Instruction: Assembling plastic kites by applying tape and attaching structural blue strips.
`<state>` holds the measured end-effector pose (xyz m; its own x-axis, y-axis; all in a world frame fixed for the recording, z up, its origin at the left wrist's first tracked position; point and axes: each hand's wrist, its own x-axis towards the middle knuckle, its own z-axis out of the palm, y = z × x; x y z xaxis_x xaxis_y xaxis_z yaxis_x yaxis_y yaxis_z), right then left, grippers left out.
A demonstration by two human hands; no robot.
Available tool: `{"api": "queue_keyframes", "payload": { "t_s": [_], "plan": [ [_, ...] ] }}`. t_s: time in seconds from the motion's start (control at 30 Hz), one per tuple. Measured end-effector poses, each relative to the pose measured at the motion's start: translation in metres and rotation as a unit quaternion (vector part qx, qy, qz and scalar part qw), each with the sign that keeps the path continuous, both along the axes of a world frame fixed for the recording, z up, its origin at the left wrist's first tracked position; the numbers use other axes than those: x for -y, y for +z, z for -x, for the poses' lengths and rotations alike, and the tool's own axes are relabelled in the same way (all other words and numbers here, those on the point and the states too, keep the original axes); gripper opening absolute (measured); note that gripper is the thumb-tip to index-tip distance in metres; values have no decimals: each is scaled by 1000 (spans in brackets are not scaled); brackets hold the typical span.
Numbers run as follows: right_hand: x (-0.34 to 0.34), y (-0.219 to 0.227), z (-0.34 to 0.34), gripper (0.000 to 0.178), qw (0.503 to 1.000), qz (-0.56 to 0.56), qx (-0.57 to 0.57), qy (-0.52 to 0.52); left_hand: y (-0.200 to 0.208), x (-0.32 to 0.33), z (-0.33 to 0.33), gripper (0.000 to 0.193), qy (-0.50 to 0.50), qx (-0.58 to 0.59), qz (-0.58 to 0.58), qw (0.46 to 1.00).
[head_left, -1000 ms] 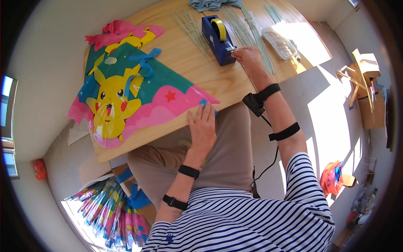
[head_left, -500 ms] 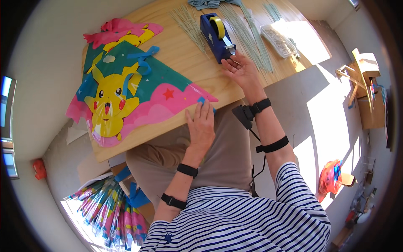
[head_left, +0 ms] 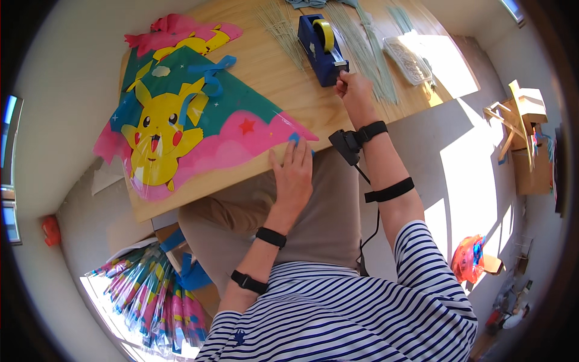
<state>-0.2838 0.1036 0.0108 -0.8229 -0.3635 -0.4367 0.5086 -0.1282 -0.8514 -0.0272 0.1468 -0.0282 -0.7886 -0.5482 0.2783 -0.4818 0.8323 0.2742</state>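
Observation:
A pink and green plastic kite sheet [head_left: 241, 142] with a yellow cartoon creature and blue ribbons lies on the wooden table. My left hand [head_left: 293, 181] is open, its fingers stretched out and pressing a small blue piece [head_left: 294, 137] at the sheet's right corner, by the table edge. Farther right stands a dark blue tape dispenser [head_left: 316, 48] with a yellow-cored roll [head_left: 326, 36]. My right hand [head_left: 357, 96] is at the dispenser's cutter end, thumb and fingers closed in a pinch at the tape's end; the strip itself is hardly visible.
Thin pale sticks [head_left: 371, 60] lie in bundles beside the dispenser, next to a clear plastic box [head_left: 409, 60] of small pale parts. Folded kites [head_left: 151, 295] fan out at lower left. An orange-red bag [head_left: 467, 259] and a cardboard box [head_left: 531, 172] are on the right.
My right hand's spread fingers have closed into a pinch at the dispenser's front end. My left hand stays on the sheet's corner. The whole view has shifted slightly.

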Motion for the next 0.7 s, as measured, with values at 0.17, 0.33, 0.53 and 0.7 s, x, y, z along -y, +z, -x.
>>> {"api": "queue_keyframes", "payload": {
  "t_s": [0.17,0.33,0.53,0.7],
  "plan": [
    [-17,-23,11,11,990,-45,-108,81,3,1,3,49,3,-13,-1,1000],
    [-16,21,-22,9,734,-146,-541,384,5,-1,2,48,13,-35,1,999],
    [14,45,-76,2,323,-165,-766,531,7,1,0,50,8,-26,0,1000],
    [28,39,-91,1,216,-88,-825,514,7,-1,-1,50,11,-32,-4,999]
  ]
}}
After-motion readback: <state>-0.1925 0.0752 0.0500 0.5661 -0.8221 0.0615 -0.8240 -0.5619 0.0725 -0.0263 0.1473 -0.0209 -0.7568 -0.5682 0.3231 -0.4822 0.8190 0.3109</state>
